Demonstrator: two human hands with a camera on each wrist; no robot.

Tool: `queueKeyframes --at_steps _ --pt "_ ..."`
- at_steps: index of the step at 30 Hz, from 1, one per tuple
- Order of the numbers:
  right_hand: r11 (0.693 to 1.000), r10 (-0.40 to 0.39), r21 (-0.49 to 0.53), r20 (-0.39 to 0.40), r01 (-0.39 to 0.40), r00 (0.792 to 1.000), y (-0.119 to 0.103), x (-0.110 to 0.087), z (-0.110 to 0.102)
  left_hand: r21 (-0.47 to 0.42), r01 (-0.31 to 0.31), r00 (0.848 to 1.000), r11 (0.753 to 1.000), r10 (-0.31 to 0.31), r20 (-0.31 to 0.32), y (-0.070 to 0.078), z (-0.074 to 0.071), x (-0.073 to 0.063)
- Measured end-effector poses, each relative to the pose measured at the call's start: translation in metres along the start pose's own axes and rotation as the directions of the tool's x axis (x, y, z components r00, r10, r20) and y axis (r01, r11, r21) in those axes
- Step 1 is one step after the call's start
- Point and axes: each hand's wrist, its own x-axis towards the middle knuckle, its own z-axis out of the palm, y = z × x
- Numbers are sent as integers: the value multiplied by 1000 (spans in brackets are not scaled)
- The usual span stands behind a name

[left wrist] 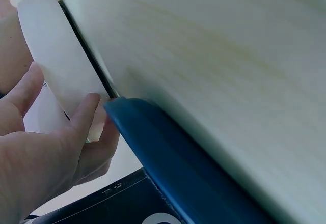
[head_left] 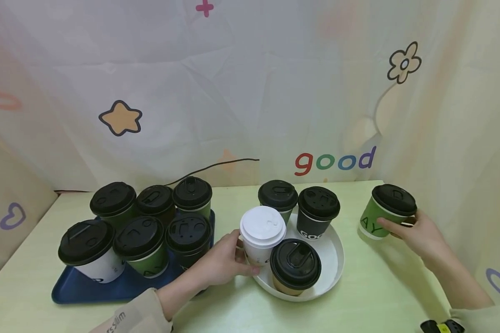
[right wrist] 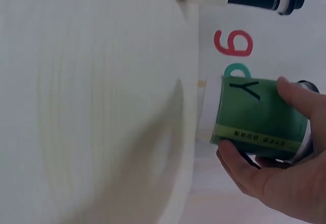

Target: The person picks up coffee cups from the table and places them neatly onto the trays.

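My left hand is at the left edge of a round white tray, its thumb and fingers around the lower part of a white paper cup with a white lid. In the left wrist view its fingertips overlap the tray's rim, and the grip is partly hidden. My right hand holds a green paper cup with a black lid, tilted, right of the round tray. In the right wrist view the green cup sits between thumb and fingers, apart from its shadow on the table.
Three black-lidded cups share the round tray: a green one behind, a black one and a tan one in front. Several black-lidded cups crowd a blue tray at left. A printed curtain hangs behind the table.
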Motion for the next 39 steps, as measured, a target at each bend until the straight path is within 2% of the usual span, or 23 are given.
queueKeyframes --at_steps 7,11,19,22,26,33,35,39 --pt "992 -99 -68 53 102 994 -17 -15 6 3 -3 1000 1000 3 -4 0 0 0" --pt "986 -150 -51 102 156 983 -22 -22 5 9 -3 1000 1000 3 0 0 0 0" --pt "969 -245 11 199 248 949 -24 -26 2 7 -1 1000 1000 1 0 0 -1 0" --pt "952 -306 74 228 297 925 -23 -28 2 5 3 1000 1000 -3 1 0 0 0" --pt "918 -390 194 288 346 874 -24 -30 5 2 6 1000 1000 -6 -1 1 0 0" --pt "875 -469 319 366 365 804 -32 -34 14 6 9 1000 1000 -9 -2 1 0 0" --pt "869 -480 328 377 370 792 -35 -35 18 4 11 1000 1000 -11 -1 2 0 0" --pt "876 -470 316 382 365 796 -39 -37 26 3 13 1000 1000 -13 -1 2 0 0"
